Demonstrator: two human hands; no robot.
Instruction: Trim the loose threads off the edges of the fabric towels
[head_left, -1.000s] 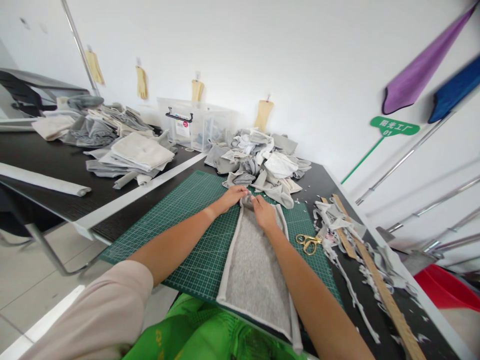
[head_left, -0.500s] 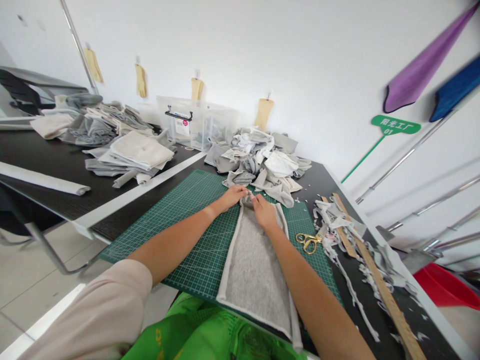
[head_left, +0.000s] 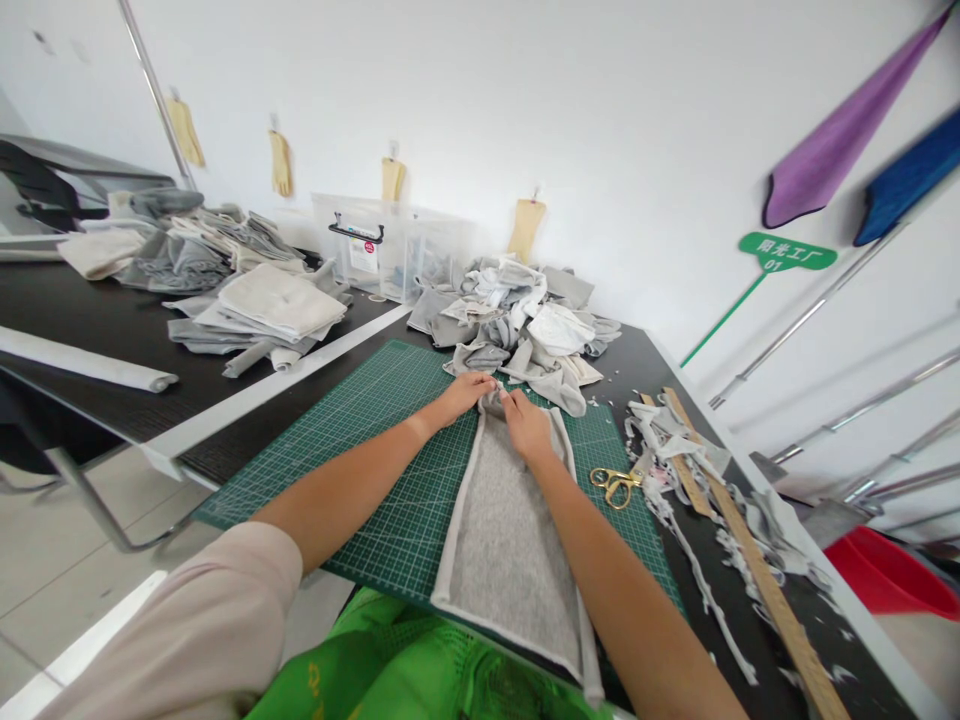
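Observation:
A long piece of grey knit fabric (head_left: 510, 540) with pale rolled edges lies lengthwise on the green cutting mat (head_left: 360, 450). Its near end reaches past the mat's front edge. At its far end, my left hand (head_left: 472, 393) pinches the bunched edge from the left. My right hand (head_left: 525, 420) grips that same edge from the right, thumb and fingers pressed together. The two hands are nearly touching, and the fingertips hide the exact bit of cloth between them. Gold-handled scissors (head_left: 619, 486) rest at the mat's right side, blades covered by scraps.
Behind the mat rises a heap of grey and white cloth (head_left: 517, 310). Fabric scraps (head_left: 675, 450) and wooden rulers (head_left: 757, 560) lie along the right. Stacked cloth (head_left: 277, 300) and a clear plastic box (head_left: 367, 245) stand to the left and back.
Both hands keep their hold on the fabric's far end in almost the same place. The view has shifted very slightly.

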